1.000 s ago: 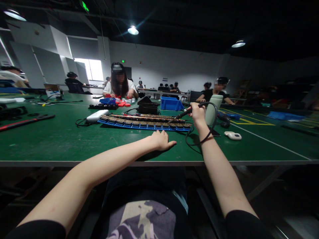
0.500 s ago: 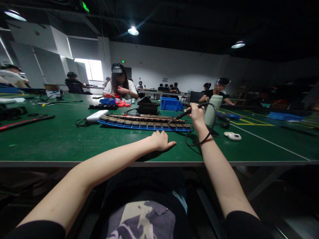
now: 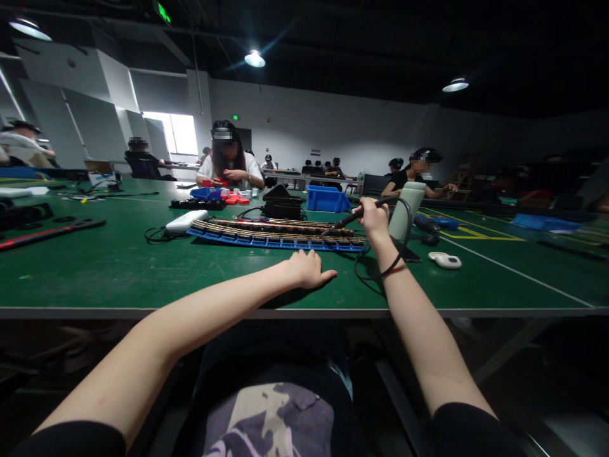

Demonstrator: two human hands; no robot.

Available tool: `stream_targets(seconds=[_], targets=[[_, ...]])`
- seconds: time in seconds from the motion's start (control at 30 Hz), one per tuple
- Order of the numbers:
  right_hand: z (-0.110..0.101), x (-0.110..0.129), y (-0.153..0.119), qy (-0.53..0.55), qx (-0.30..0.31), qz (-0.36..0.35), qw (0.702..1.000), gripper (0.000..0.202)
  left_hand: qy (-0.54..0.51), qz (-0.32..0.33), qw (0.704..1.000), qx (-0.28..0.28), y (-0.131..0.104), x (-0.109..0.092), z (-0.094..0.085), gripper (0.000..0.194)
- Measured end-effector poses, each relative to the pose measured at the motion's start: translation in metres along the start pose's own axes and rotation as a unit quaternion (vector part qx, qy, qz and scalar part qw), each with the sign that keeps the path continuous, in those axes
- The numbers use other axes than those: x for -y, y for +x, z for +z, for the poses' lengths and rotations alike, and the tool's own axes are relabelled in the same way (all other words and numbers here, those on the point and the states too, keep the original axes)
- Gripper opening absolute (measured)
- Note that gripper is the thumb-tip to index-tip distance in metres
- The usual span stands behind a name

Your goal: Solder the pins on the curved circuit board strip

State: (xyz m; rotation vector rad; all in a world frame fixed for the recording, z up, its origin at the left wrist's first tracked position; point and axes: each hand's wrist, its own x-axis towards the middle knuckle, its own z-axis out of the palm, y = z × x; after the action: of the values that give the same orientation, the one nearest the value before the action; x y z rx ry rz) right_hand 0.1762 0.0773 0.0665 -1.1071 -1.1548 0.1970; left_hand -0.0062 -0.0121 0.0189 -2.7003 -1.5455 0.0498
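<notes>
In the head view, a long blue tray (image 3: 269, 242) lay on the green table (image 3: 118, 273), just beyond the left hand (image 3: 307, 270) and left of the right hand (image 3: 373, 219). A white box (image 3: 185, 221) sat by its left end, a blue bin (image 3: 327, 198) behind it, a bottle (image 3: 402, 217) beside the right hand. A cord (image 3: 410, 225) looped across the right forearm (image 3: 419, 317). The right hand gripped a black pen-like tool (image 3: 349, 219), tip at the tray; the left rested on the table, fingers loosely bent, thumb out.
</notes>
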Motion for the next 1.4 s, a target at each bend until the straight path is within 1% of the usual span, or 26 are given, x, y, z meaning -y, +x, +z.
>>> stream_targets(seconds=[0.2, 0.5, 0.73, 0.9, 1.17, 1.4], targets=[[-0.0004, 0.0008, -0.0008, -0.012, 0.002, -0.005, 1.000, 0.026, 0.010, 0.001, 1.000, -0.005, 0.0003, -0.0005, 0.0004, 0.077], [-0.0019, 0.0017, 0.0007, -0.005, 0.003, -0.007, 1.000, 0.028, 0.010, 0.002, 1.000, -0.003, 0.0005, 0.0004, 0.0006, 0.081], [-0.0028, 0.0002, 0.0022, -0.009, 0.007, -0.005, 1.000, 0.030, 0.002, 0.004, 1.000, -0.013, 0.0006, 0.0014, 0.0017, 0.077], [-0.0036, 0.0012, 0.0008, -0.013, 0.002, -0.008, 1.000, 0.030, 0.005, 0.002, 1.000, -0.004, -0.0001, 0.0007, 0.0006, 0.078], [-0.0040, 0.0018, 0.0002, -0.021, -0.005, -0.022, 1.000, 0.030, -0.012, 0.008, 1.000, -0.011, 0.0026, 0.0023, 0.0037, 0.081], [-0.0040, 0.0002, 0.0024, -0.015, -0.007, -0.005, 1.000, 0.031, -0.010, 0.001, 1.000, -0.009, 0.0010, 0.0008, 0.0023, 0.078]])
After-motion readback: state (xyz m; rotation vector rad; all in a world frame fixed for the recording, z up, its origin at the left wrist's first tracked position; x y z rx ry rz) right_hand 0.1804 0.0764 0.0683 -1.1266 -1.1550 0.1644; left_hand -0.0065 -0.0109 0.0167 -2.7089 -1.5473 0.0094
